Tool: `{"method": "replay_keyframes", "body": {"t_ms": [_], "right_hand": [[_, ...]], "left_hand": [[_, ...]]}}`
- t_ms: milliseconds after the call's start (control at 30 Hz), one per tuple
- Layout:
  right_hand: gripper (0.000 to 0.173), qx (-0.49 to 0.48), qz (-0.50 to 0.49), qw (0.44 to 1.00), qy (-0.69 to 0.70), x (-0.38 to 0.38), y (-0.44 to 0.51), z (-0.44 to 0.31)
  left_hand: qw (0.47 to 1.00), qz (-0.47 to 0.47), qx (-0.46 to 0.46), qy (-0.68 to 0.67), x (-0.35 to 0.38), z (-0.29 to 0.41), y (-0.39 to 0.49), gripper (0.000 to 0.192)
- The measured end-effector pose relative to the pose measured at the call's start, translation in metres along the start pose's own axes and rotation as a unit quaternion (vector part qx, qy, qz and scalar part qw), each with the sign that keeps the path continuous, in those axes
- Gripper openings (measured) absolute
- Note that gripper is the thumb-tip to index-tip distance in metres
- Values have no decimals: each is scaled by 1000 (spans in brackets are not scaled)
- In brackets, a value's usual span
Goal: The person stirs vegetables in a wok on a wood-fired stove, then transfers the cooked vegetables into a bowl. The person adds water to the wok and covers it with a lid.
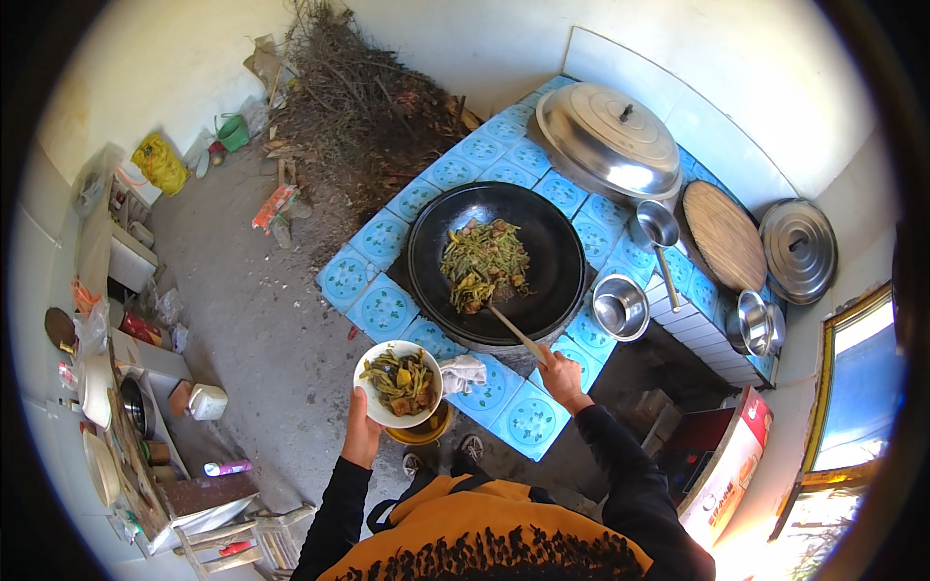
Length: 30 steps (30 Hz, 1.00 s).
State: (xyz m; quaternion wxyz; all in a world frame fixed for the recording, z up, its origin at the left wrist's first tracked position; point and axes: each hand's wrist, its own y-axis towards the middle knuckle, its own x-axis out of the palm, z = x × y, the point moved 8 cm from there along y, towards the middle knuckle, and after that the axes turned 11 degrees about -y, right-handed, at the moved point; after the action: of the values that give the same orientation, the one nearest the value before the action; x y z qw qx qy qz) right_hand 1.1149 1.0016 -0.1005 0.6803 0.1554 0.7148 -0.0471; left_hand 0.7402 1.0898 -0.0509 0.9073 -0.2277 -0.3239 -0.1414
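My left hand (361, 428) holds a white bowl (361, 385) of cooked green beans with yellowish and brown pieces, over the floor beside the stove's near edge. My right hand (563, 378) grips the pale handle of a cooking spatula (517, 332). The spatula's head is hidden among the food at the near side of a large black wok (554, 261) set into the blue-tiled stove (383, 311). A heap of cooked green beans with meat-like pieces (485, 254) lies in the wok. A crumpled whitish cloth (463, 373) rests on the tiles between the bowl and the wok.
Right of the wok are a metal bowl (620, 308), a metal ladle (656, 224), a large domed lid (610, 138), a round wooden board (724, 236) and another lid (798, 250). A yellow basin (421, 434) is under the white bowl. Brushwood (370, 94) lies beyond the stove; cluttered shelves stand left.
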Motion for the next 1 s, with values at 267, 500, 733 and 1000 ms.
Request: {"method": "replay_keyframes", "body": {"t_ms": [267, 500, 733, 1000], "right_hand": [[43, -1, 5, 1000, 16, 4, -3, 3], [43, 1, -2, 1000, 8, 2, -4, 0], [43, 8, -11, 1000, 2, 0, -6, -1], [36, 53, -39, 994, 90, -7, -3, 7]], "left_hand": [[1000, -7, 2, 7, 12, 5, -2, 62], [1000, -7, 0, 3, 5, 1, 0, 62], [1000, -9, 3, 3, 8, 0, 5, 62], [1000, -21, -7, -8, 28, 1, 24, 58]]}}
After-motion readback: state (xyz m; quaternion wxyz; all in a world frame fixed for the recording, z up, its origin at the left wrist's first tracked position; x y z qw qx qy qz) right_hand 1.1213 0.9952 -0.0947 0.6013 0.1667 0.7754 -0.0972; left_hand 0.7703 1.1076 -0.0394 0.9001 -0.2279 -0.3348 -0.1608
